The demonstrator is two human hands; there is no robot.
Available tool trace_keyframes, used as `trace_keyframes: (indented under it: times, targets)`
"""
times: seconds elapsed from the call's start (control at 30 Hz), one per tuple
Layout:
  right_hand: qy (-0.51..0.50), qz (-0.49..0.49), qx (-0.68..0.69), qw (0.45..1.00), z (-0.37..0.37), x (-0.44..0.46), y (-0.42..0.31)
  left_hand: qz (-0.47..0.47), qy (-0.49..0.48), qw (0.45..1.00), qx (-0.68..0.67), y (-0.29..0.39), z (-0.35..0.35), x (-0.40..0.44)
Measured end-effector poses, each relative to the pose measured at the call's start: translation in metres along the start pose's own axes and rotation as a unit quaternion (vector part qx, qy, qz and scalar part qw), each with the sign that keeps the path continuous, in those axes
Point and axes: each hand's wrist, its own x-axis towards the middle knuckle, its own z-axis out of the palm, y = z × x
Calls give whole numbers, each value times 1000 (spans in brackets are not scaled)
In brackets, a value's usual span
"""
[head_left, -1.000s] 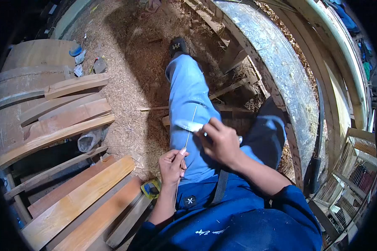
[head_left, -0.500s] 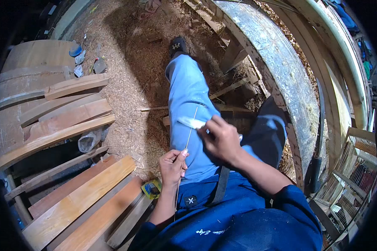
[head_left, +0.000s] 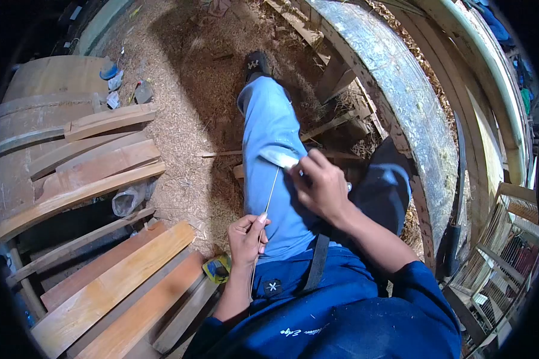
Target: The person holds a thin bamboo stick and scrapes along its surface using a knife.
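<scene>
My left hand (head_left: 245,240) is closed on a thin strip (head_left: 272,192), pinched between thumb and finger above my thigh. The strip's upper part rises toward my right hand, and a lower length runs down along my left forearm. My right hand (head_left: 322,185) is wrapped round the handle of a knife; its pale, shiny blade (head_left: 278,158) points left and lies across the strip's upper end. Blur hides the blade's exact edge. Beneath both hands is my blue trouser leg (head_left: 266,119).
Wooden boards (head_left: 114,281) are stacked at the left, with a yellow tape measure (head_left: 217,269) beside their ends. A broad, scuffed curved bench (head_left: 395,78) arcs along the right. Wood shavings (head_left: 173,149) cover the floor. A slatted wooden rack (head_left: 503,257) stands at the lower right.
My right hand and the blade have moved slightly up and to the right, toward the strip's far end. My left hand has stayed almost in place, still pinching the strip.
</scene>
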Motion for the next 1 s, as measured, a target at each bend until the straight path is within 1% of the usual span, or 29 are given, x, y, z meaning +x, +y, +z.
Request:
trace_keyframes:
  times: [0.07,0.13,0.2,0.27,0.33,0.4,0.43,0.47,0.53,0.57,0.6,0.67,0.73,0.8,0.87,0.93,0.97,1.0]
  targets:
    - [-42,-66,10,997,2,-15,-9,-3,-2,1000,0,0,-1,0]
    - [-79,-49,5,996,7,-27,-12,-6,-4,1000,-2,1,-2,1]
    - [-21,-10,31,999,12,-16,7,-13,-16,1000,8,1,-3,1]
    - [0,38,-4,999,9,-1,17,-12,-19,1000,6,2,-3,-1]
    - [5,32,-8,999,6,0,12,-9,-27,1000,7,3,-3,0]
    - [-32,-63,35,997,1,-13,-3,-12,-27,1000,0,3,-4,-1]
    - [-87,-75,18,993,1,-22,-8,-12,-28,1000,0,3,-3,0]
    - [-99,-75,9,992,5,-29,-13,-15,-32,999,1,4,-2,0]
    - [-66,-53,29,996,10,-24,-4,-18,-32,999,2,6,-3,0]
    - [-26,-42,33,998,11,-15,4,-19,-36,999,9,7,-2,1]
    - [-9,10,41,999,10,-7,10,-21,-41,999,15,7,-2,0]
    - [-17,11,10,1000,5,1,15,-19,-42,999,12,4,-2,-1]
    - [-24,-56,23,998,2,-9,4,-16,-46,999,13,6,-3,0]
    - [-109,-59,13,992,-1,-26,-11,-15,-50,999,9,9,-2,1]
    - [-75,-56,40,995,4,-25,-5,-14,-51,998,15,8,-2,2]
    - [-15,6,27,1000,4,-7,11,-16,-50,998,20,5,-3,1]
    - [-21,33,1,999,3,1,17,-20,-55,998,13,5,-4,0]
    - [-24,23,-3,999,1,2,15,-23,-62,998,6,5,-5,1]
